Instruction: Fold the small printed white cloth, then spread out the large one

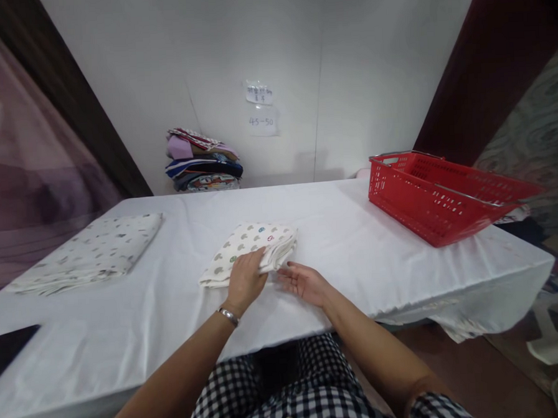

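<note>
before us is a worktop [193, 351] spread with a white cover [335, 215], creased in places and hanging over the near edge. on its left side we see a folded pale cloth [103, 243] with small scattered motifs, and nearer to us, cut off at the left, a flat dark object [8, 351]. around the middle we have a folded printed cloth [246, 240], and on the right stands a red basket [409, 202].

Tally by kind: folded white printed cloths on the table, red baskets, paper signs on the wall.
Folded white printed cloths: 2
Red baskets: 1
Paper signs: 2
Total: 5
</note>
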A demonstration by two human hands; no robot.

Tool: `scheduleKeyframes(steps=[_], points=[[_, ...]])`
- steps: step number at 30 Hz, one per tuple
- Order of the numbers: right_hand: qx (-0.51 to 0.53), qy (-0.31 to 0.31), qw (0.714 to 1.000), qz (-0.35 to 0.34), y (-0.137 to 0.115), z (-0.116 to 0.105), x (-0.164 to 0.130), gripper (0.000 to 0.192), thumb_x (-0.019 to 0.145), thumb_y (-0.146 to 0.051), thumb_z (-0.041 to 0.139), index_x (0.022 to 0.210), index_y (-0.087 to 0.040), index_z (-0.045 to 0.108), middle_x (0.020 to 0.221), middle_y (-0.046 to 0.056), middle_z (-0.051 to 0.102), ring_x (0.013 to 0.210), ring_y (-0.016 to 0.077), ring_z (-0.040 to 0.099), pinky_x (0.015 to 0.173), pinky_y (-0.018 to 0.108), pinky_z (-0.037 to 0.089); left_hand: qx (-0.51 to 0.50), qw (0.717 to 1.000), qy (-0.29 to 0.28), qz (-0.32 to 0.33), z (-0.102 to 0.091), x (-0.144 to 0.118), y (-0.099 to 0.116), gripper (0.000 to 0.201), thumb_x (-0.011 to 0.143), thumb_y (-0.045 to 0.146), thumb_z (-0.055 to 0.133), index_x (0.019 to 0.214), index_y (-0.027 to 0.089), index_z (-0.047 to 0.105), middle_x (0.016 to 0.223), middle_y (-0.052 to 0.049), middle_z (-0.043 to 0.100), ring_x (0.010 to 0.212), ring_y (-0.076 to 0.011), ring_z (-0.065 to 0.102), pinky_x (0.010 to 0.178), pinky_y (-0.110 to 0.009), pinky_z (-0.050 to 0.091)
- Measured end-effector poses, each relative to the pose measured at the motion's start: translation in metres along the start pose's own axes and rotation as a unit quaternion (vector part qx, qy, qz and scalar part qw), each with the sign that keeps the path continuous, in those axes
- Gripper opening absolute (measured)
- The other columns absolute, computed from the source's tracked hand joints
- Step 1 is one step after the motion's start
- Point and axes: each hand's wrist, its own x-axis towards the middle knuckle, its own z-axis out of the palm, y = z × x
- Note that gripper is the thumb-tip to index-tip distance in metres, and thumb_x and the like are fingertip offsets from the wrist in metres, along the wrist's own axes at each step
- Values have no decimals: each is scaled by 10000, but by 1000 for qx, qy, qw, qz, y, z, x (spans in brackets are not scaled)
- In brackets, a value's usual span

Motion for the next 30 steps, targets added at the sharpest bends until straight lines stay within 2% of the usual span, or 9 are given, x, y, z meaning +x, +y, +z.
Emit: scheduleKeyframes(steps=[4, 9, 13, 16, 21, 26, 28, 30], points=[[31, -8, 999, 42, 3, 2, 12, 125, 759, -189, 597, 876, -177, 553, 961, 71, 690, 933, 191, 649, 909, 373, 477, -7, 1000, 16, -8, -6, 7, -4, 517, 737, 150, 537, 1253, 175, 509, 1212, -95, 613, 1118, -254, 544, 998, -362, 378], [15, -65, 998, -18, 5, 15, 20, 236, 709, -134, 594, 944, -142, 611, 868, 51, 695, 815, 175, 652, 884, 353, 477, -15, 995, 67, 74, 3, -10, -5, 463, 766, 190, 561, 1225, 152, 519, 1146, -122, 637, 1050, -263, 580, 922, -393, 427], [-28, -89, 995, -36, 6, 21, 12, 301, 716, -164, 617, 1018, -162, 622, 924, 48, 699, 820, 172, 646, 871, 342, 471, 22, 989, 116, 86, 12, -30, 1, 576, 790, 208, 555, 1340, 124, 408, 1230, -163, 581, 1164, -285, 512, 1021, -453, 334], [-79, -92, 991, -56, 5, 23, 5, 327, 712, -199, 647, 1038, -182, 635, 990, 49, 689, 879, 178, 634, 869, 339, 465, 46, 986, 136, 80, 20, -35, 6, 610, 810, 209, 538, 1383, 106, 352, 1289, -191, 536, 1233, -298, 457, 1068, -484, 259], [-139, -110, 980, -90, -2, 31, -3, 313, 733, -258, 668, 1043, -211, 656, 1096, 46, 658, 1019, 188, 590, 807, 299, 475, 56, 983, 167, 56, 26, -23, 7, 589, 815, 216, 533, 1368, 89, 377, 1217, -194, 580, 1160, -290, 509, 1077, -491, 227], [-145, -125, 977, -93, -5, 35, -6, 380, 735, -286, 680, 1107, -216, 652, 1161, 64, 647, 1122, 213, 559, 819, 309, 470, 51, 982, 178, 23, 18, -6, -2, 575, 791, 196, 525, 1343, 83, 414, 1072, -164, 641, 1034, -270, 573, 1053, -475, 261], [-149, -105, 979, -92, -1, 29, -1, 416, 717, -302, 689, 1122, -215, 649, 1183, 81, 643, 1143, 240, 554, 842, 354, 473, 46, 984, 172, 13, 11, 0, -3, 568, 779, 181, 516, 1332, 84, 426, 1059, -157, 649, 1008, -265, 584, 1041, -466, 280], [-190, -53, 974, -110, 3, 16, 8, 449, 699, -326, 692, 1130, -209, 646, 1186, 98, 643, 1150, 274, 552, 870, 418, 468, 40, 985, 166, 8, 4, 7, -4, 548, 772, 167, 506, 1312, 93, 445, 1073, -152, 652, 1006, -258, 587, 1038, -455, 292]])
